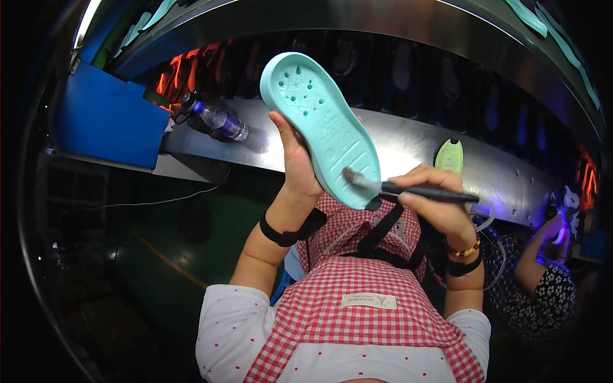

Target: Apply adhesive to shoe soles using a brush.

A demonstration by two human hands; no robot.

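Note:
My left hand [297, 156] grips a pale turquoise shoe sole [324, 131] by its left side, with the thumb along the edge and the other fingers mostly hidden behind it. The sole is tilted, its inner face toward me, with several small holes in the wide end and raised bars toward the narrow end. A black piece [373, 204] sits at its narrow tip. In my right hand [434, 198] is a brush [434, 192] with a black handle, pinched between thumb and fingers. Its bristles touch or nearly touch the sole's lower part.
Beyond my hands runs a metal work ledge [408, 137]. A yellow-green sole [449, 157] lies on it to the right, a plastic bottle [220, 120] to the left. A blue box [108, 115] stands far left. Another person's arm [536, 246] is at the right under violet light.

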